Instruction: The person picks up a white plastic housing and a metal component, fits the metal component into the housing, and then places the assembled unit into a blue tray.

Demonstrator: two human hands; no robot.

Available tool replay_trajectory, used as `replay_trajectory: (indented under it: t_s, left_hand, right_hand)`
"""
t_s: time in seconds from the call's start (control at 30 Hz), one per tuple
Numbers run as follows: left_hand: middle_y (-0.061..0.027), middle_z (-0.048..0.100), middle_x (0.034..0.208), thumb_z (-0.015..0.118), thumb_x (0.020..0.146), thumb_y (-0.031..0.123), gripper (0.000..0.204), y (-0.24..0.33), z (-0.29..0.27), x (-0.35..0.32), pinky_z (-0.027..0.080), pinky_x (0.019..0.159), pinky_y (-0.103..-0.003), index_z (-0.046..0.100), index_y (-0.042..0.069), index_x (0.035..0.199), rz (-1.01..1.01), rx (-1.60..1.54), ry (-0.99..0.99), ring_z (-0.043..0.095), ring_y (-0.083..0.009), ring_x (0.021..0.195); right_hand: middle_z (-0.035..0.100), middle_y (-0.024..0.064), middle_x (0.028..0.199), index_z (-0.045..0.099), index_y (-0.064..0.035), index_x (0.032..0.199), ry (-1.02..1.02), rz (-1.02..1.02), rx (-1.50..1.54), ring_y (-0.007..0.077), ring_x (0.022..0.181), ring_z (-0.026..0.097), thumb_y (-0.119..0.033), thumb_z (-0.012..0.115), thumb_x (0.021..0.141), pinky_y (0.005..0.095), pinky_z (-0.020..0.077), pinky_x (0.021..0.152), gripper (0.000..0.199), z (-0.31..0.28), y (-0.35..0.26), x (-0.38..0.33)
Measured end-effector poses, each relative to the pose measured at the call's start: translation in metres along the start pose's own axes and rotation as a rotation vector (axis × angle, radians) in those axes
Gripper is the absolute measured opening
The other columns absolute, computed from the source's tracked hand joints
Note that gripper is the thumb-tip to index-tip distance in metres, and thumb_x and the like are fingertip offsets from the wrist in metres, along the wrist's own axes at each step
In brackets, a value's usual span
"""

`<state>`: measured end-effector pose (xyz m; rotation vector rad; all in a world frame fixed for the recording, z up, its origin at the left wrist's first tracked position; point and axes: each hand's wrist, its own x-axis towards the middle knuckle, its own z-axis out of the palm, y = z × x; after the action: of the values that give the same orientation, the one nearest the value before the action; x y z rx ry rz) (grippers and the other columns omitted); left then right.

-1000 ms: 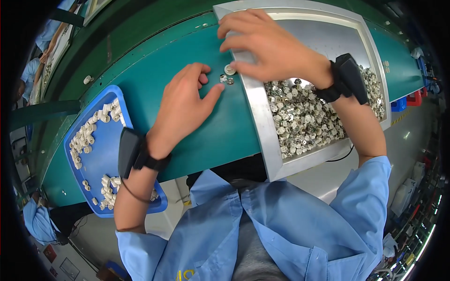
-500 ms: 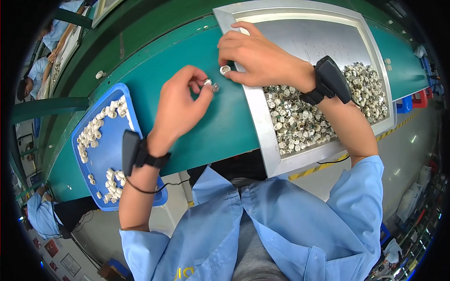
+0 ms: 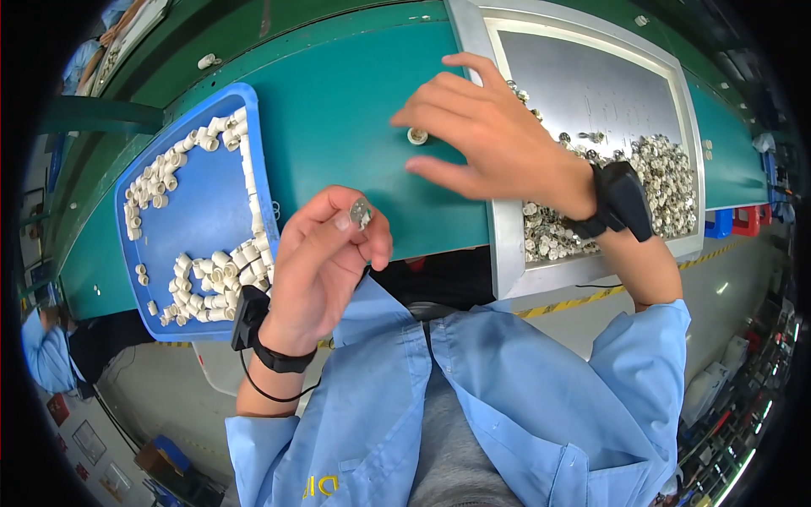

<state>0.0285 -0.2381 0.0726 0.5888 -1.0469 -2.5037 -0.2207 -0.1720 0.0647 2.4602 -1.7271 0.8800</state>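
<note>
My left hand [image 3: 317, 266] is turned partly palm up near the table's front edge. Its thumb and fingers pinch a small round metal-and-white part [image 3: 361, 213], disc face up. My right hand [image 3: 494, 139] is spread in the air by the left rim of the metal-framed tray [image 3: 509, 245], slightly blurred, with nothing visible in its fingers. On the green table, between that thumb and forefinger but apart from them, a small white cup-shaped part [image 3: 416, 136] stands with its opening up. Many small white-and-metal parts [image 3: 663, 173] are heaped in the framed tray, partly hidden by my right wrist.
A blue tray [image 3: 190, 211] on the left holds many short white tubes [image 3: 224, 275]. One loose white piece [image 3: 207, 61] lies on the ledge beyond the table. Red [image 3: 746, 221] and blue bins [image 3: 718, 224] stand at far right. Co-workers in blue sit at far left.
My left hand has drawn back toward me and turned palm up with its part. My right hand has let go of the white cup-shaped part and spread its fingers. The view has shifted somewhat.
</note>
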Motion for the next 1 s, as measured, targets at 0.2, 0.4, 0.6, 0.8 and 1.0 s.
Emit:
replay_trajectory:
  t_s: [0.2, 0.4, 0.6, 0.8, 1.0]
  left_hand:
    - [-0.0104, 0.063, 0.093, 0.056, 0.100, 0.024, 0.025, -0.007, 0.013, -0.009, 0.047, 0.071, -0.029, 0.058, 0.000, 0.105, -0.003, -0.118, -0.083, 0.058, -0.0158, 0.077]
    - [-0.0117, 0.064, 0.100, 0.053, 0.101, 0.033, 0.036, -0.001, 0.036, -0.015, 0.047, 0.066, -0.028, 0.057, -0.002, 0.105, -0.026, 0.013, 0.014, 0.057, -0.0153, 0.073]
    - [-0.0144, 0.064, 0.106, 0.051, 0.102, 0.034, 0.040, -0.007, 0.029, -0.023, 0.048, 0.067, -0.028, 0.057, -0.005, 0.107, 0.106, 0.019, 0.000, 0.058, -0.0164, 0.073]
    - [-0.0186, 0.064, 0.104, 0.060, 0.096, 0.011, 0.023, -0.009, 0.039, -0.017, 0.050, 0.076, -0.031, 0.055, -0.008, 0.108, 0.362, 0.298, 0.023, 0.062, -0.0194, 0.083]
    - [-0.0220, 0.064, 0.106, 0.066, 0.087, -0.007, 0.033, -0.015, 0.028, -0.007, 0.050, 0.082, -0.033, 0.053, -0.010, 0.116, 0.626, 0.512, 0.035, 0.063, -0.0216, 0.090]
  right_hand:
    - [0.070, 0.0054, 0.098, 0.069, -0.0034, 0.113, 0.103, 0.004, 0.509, 0.0236, 0.086, 0.065, -0.012, 0.077, 0.081, 0.0393, 0.0460, 0.086, 0.034, -0.021, -0.059, 0.007]
    - [0.072, 0.0062, 0.093, 0.071, -0.0026, 0.108, 0.054, 0.042, 0.702, 0.0215, 0.080, 0.066, -0.005, 0.078, 0.080, 0.0337, 0.0500, 0.075, 0.028, -0.027, -0.067, 0.007]
    - [0.072, 0.0086, 0.092, 0.072, -0.0015, 0.101, 0.104, 0.171, 0.932, 0.0187, 0.075, 0.066, -0.001, 0.076, 0.084, 0.0296, 0.0516, 0.063, 0.017, -0.024, -0.071, -0.005]
    - [0.072, 0.0101, 0.090, 0.072, -0.0011, 0.100, 0.157, 0.199, 0.947, 0.0188, 0.074, 0.066, -0.002, 0.076, 0.084, 0.0287, 0.0510, 0.062, 0.016, -0.020, -0.067, -0.007]
    - [0.071, 0.0132, 0.091, 0.072, 0.0027, 0.102, 0.252, 0.230, 0.881, 0.0198, 0.072, 0.064, 0.000, 0.080, 0.081, 0.0293, 0.0491, 0.059, 0.022, -0.014, -0.068, -0.011]
